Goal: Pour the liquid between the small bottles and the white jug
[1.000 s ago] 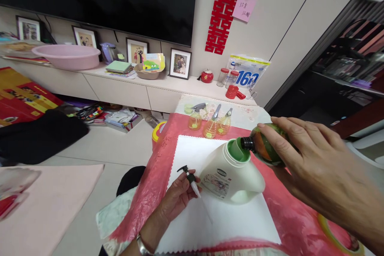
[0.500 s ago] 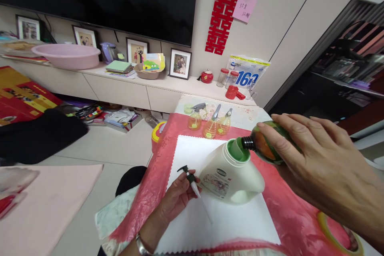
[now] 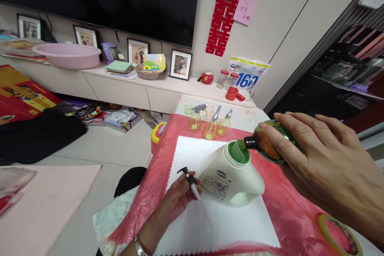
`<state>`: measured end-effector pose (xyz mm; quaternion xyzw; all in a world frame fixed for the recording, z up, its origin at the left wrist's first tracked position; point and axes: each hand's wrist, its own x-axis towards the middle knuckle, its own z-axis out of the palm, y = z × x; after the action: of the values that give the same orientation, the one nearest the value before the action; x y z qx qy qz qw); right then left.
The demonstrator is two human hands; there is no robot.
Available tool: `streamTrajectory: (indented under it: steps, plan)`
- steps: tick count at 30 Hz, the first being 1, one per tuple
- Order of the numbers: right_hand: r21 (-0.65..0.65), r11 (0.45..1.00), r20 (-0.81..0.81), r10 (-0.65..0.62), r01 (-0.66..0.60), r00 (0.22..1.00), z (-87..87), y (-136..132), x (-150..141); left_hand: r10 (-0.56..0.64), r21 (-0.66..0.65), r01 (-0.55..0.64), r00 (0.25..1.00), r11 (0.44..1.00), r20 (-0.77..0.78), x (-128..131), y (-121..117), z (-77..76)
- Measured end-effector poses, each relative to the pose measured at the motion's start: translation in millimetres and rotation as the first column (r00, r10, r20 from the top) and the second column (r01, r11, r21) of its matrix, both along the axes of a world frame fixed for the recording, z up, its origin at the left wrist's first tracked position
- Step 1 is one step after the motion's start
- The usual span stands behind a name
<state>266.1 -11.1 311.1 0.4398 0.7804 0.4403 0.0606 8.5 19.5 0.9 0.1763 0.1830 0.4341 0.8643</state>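
A large pale jug (image 3: 231,180) with a printed label stands on a white sheet (image 3: 189,148), its mouth uncapped and green inside. My right hand (image 3: 318,144) grips a dark bottle (image 3: 270,142) tipped sideways, its black threaded neck at the jug's mouth. Whether liquid is flowing out is hard to make out. Between the fingers of my left hand (image 3: 180,196) is a pump dispenser (image 3: 191,181) with a black head and a long clear tube hanging down over the sheet. That hand is just left of the jug.
Several small spray bottles (image 3: 210,126) with amber liquid stand beyond the sheet on the red table cover (image 3: 156,192). A roll of tape (image 3: 339,234) lies at the near right. Behind is a low cabinet (image 3: 120,88) with a pink basin (image 3: 67,56), picture frames and red-lidded jars.
Almost nothing differs. The view has shifted slightly; my right hand still holds the tilted bottle at the jug's mouth, and my left keeps the pump dispenser in the same place.
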Motion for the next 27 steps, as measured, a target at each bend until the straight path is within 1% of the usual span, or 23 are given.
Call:
streamTrajectory:
  steps: [10,14,21,27]
  plan:
    - [0.018,1.000,0.011,-0.015,0.015,1.000,3.6,0,-5,0.008,-0.005,-0.008,1.000,1.000,0.001,0,0,0.0]
    - [0.027,1.000,0.023,0.010,-0.010,1.000,5.2,0,-4,0.002,-0.011,-0.002,1.000,1.000,0.014,0,1,-1.5]
    - [0.008,1.000,0.047,0.013,-0.014,0.999,8.3,-1,-1,-0.004,0.000,0.004,1.000,1.000,0.021,-1,1,0.2]
    - [0.018,0.999,0.048,0.044,-0.045,0.998,12.9,-3,-6,-0.005,-0.010,0.005,1.000,1.000,0.021,-1,1,0.6]
